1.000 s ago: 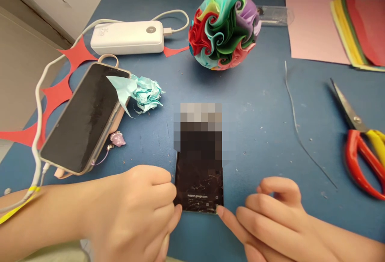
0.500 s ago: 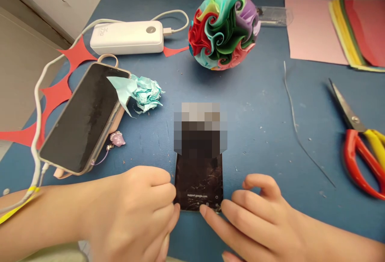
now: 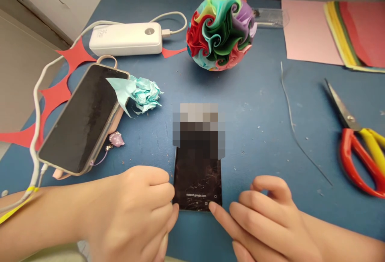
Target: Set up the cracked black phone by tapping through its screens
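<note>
A dark phone [image 3: 198, 178] with fine crack-like lines on its screen lies flat on the blue table. Its upper part is pixelated; "support.google.com" shows near the bottom. My left hand [image 3: 132, 214] is closed in a fist against the phone's left side, a fingertip at its lower left corner. Its palm faces away, so I cannot see whether it holds anything. At the lower right of the screen rests the stretched index finger of my right hand [image 3: 258, 218]; its other fingers are loosely bent, with nothing in them.
A second phone [image 3: 84, 113] lies left, crumpled light-blue paper [image 3: 146, 93] over its edge. Behind are a white power bank [image 3: 126, 39] with its cable and a colourful paper ball [image 3: 221, 33]. Rightward lie a thin wire [image 3: 290, 113], scissors [image 3: 351, 129] and coloured paper [image 3: 363, 33].
My right hand has moved slightly right, its index fingertip sliding from the screen's bottom middle toward the lower right. My left hand has stayed put. The view has shifted a little.
</note>
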Tool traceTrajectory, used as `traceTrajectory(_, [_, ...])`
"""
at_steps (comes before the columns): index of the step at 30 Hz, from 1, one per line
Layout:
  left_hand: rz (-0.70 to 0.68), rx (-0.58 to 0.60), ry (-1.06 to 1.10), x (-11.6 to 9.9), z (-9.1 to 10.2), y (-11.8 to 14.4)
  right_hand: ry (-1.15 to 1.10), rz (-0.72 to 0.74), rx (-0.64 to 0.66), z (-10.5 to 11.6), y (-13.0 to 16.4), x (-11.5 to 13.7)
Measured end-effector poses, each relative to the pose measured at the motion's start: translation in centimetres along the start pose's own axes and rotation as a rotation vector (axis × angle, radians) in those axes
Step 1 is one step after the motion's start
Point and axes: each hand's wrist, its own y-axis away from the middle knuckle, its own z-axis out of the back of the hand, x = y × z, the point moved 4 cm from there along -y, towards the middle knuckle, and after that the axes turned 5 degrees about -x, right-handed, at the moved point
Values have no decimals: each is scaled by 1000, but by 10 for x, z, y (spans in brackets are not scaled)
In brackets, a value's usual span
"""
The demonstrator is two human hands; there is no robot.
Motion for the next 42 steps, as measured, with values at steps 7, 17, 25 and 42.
traceTrajectory(7, [-8,12,5,2,-2,2,10,-12,-53,2,0,2])
traceTrajectory(17, [-21,14,2,4,-3,7,19,133,50,-2,-2,3])
traceTrajectory(25, [-18,8,28,-1,-1,1,8,22,-34,4,1,2])
traceTrajectory(42, [-89,-8,-103,2,1,-3,-20,30,37,-2,0,-1])
